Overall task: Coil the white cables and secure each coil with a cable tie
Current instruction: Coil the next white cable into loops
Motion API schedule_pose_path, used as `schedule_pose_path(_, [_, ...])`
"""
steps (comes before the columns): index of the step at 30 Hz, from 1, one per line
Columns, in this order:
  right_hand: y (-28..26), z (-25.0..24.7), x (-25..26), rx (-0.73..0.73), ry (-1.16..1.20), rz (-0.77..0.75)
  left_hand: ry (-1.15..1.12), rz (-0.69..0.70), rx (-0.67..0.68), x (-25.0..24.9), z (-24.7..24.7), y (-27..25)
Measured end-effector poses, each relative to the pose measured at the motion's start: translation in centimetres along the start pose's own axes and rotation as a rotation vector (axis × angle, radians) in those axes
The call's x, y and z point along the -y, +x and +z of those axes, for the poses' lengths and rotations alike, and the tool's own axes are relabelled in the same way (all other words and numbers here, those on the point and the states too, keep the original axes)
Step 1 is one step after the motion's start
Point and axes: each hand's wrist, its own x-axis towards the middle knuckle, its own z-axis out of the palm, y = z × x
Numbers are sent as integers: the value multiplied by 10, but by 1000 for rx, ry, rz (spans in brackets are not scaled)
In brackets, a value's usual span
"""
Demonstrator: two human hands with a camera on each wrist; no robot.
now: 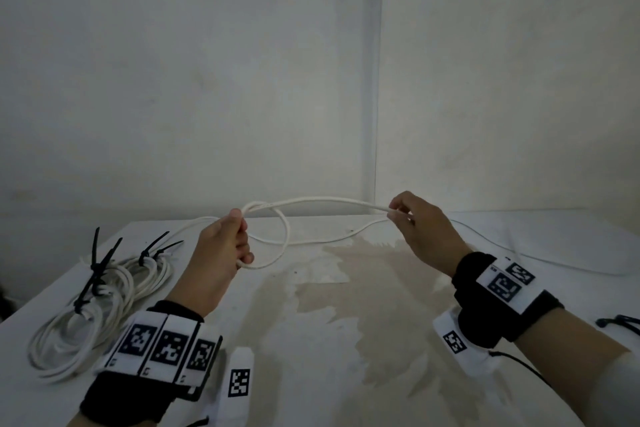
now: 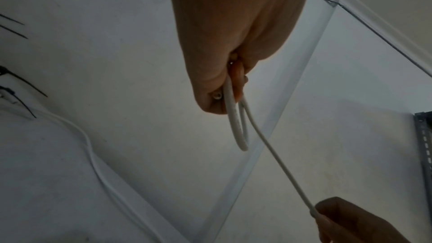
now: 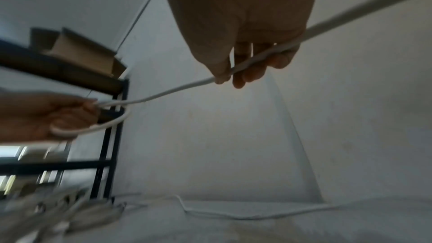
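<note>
White cable (image 1: 332, 200) stretching left-right above table (image 1: 398, 340); left hand (image 1: 225, 246) gripping small loop, right hand (image 1: 415, 229) pinching strand well apart, slack trailing right. Tied coils (image 1: 97, 302) lying far left.

Setting: plain storeroom or workshop corner. White worktable (image 1: 381, 374), stained, set against bare white walls (image 1: 173, 62) meeting in corner at 12 o'clock. Dark metal shelving rack (image 3: 110, 136) at 9 o'clock in right wrist view, carrying open cardboard box (image 3: 81, 51) (contents hidden). Slotted steel upright (image 2: 424, 141) at 3 o'clock in left wrist view.
</note>
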Motion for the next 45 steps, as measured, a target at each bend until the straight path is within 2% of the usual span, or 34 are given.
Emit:
schedule_pose_path(4, [8,16,13,-69,-476,-397,-25,-3,-20,-1,3,1])
schedule_pose_path(7, [4,32,25,-9,-640,-638,14,19,-33,-1,4,5])
schedule_pose_path(11, [0,47,45,-15,-666,-854,77,41,-25,-2,7,8])
schedule_pose_path(14, [-6,57,66,-56,-581,-990,139,69,6,0,15,6])
schedule_pose_path(16, [-11,60,81,-72,-508,-1028,179,76,29,2,21,3])
schedule_pose_path(22, [-14,66,97,-90,-289,-1004,281,61,84,6,25,-4])
schedule_pose_path(25, [-13,68,99,-78,-177,-988,353,106,145,7,23,-8])
schedule_pose_path(27, [-13,64,103,-19,-44,-895,328,96,199,9,25,-11])
schedule_pose_path(31, [-8,48,104,-1,177,-665,209,-17,269,10,30,-19])
schedule_pose_path(36, [-4,43,99,64,237,-571,96,-130,307,9,38,-25])
schedule_pose_path(42, [2,27,90,80,367,-447,82,-155,330,2,40,-27])
schedule_pose_path(45, [5,25,86,83,354,-437,108,-150,336,0,39,-28])
